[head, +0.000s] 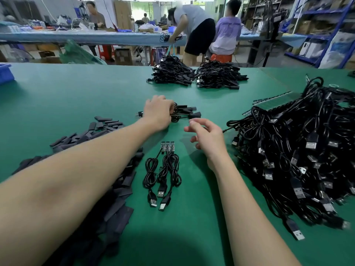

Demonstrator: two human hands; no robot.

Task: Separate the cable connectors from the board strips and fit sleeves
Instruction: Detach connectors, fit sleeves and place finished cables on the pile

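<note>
Left hand (158, 112) clamps its grip on sleeved cables (184, 112) mid-surface (76, 96); right hand (206, 138) hovers beside, grip loose, holding nothing, sleeves (107, 124) left.

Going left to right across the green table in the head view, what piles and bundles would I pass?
Blue bin → sleeves → left hand gripping a small cable bundle → right hand → big cable heap.

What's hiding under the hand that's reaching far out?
Under the left hand is a small bunch of black cables. Sleeved ends stick out to the right and one plug to the left. The middle of the bunch is covered.
</note>
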